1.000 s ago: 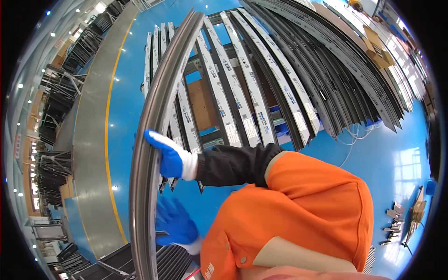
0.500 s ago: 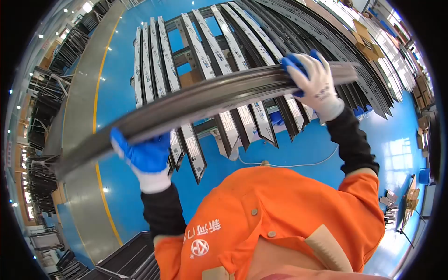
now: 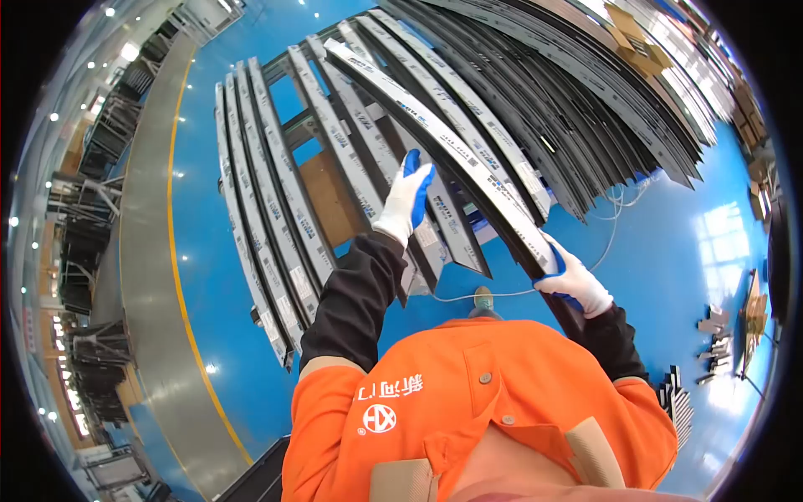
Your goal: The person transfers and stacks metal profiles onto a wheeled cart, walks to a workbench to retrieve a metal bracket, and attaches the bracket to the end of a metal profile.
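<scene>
A long dark profile with a white printed film strip (image 3: 456,151) slants from the upper middle down to the right, above other profiles on a rack. My right hand (image 3: 572,280), in a white and blue glove, is wrapped round its near end. Left of that profile, my left hand (image 3: 407,197) is raised in the same kind of glove, thumb and fingers apart, holding nothing. Under and beside it lie several film-covered profiles (image 3: 339,151) in a row, with brown board (image 3: 328,197) showing between them.
Many dark profiles (image 3: 552,109) lie close together at the upper right, near an open cardboard box (image 3: 636,42). A white cable (image 3: 615,222) runs over the blue floor (image 3: 443,314). Short metal pieces (image 3: 676,402) lie at the lower right. Racks line the left.
The held profile has swung from lying crosswise to slanting along the row, its film strip now uppermost. My left hand has let go and moved up and right; my right hand has moved down.
</scene>
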The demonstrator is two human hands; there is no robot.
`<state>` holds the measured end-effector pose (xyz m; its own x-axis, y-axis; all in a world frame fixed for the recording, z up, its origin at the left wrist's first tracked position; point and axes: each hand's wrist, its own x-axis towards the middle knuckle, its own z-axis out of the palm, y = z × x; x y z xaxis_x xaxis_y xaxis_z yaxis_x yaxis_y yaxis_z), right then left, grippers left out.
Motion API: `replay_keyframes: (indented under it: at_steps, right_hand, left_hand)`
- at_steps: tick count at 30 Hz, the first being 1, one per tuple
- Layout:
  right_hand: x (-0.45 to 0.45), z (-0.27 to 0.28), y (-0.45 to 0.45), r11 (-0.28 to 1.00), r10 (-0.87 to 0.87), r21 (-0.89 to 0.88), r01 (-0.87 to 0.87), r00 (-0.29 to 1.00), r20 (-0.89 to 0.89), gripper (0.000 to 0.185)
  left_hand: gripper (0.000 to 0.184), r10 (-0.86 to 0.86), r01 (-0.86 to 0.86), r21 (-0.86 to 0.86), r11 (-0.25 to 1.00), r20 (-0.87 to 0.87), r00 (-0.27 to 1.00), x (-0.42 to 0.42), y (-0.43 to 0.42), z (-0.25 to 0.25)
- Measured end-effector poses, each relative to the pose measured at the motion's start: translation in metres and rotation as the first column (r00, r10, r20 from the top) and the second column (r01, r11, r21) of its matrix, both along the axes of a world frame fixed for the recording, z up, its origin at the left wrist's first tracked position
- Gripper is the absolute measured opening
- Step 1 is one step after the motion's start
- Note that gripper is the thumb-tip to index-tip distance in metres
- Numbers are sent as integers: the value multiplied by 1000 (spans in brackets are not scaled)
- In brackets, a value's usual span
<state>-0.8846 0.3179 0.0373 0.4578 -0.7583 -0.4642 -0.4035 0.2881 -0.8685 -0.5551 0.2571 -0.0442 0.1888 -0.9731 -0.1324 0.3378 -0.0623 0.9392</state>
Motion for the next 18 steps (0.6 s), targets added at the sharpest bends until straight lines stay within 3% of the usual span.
replay_keyframes:
  at_steps: [1,2,3,5,7,12,14,18]
  right_hand:
    - [-2,-14,0,1000,-27,5,27,999,37,89]
    - [-5,-23,0,999,-50,10,50,996,71,89]
    - [-6,-29,-1,998,-60,17,59,996,66,89]
    - [-1,-34,-9,997,-69,21,68,995,68,89]
    - [3,-37,-24,998,-66,9,66,995,69,88]
    - [12,-56,-49,999,-40,1,40,990,137,87]
    - [15,-53,-52,999,-39,37,35,992,123,88]
    - [24,-45,-54,991,-48,134,33,993,112,90]
  left_hand:
    - [57,53,-86,88,992,329,943,-14,1,-3]
    - [60,67,-194,137,971,624,778,-26,2,-6]
    - [60,55,-184,145,972,621,782,-37,3,-12]
    - [69,-61,-175,136,975,924,377,-55,3,-21]
    - [78,-131,-167,109,980,983,-128,-65,-4,-23]
    - [82,-232,-266,239,934,971,61,-70,-15,-16]
    - [86,-152,-284,197,938,973,173,-71,-9,-13]
    - [89,-74,-254,115,960,984,163,-50,6,-15]
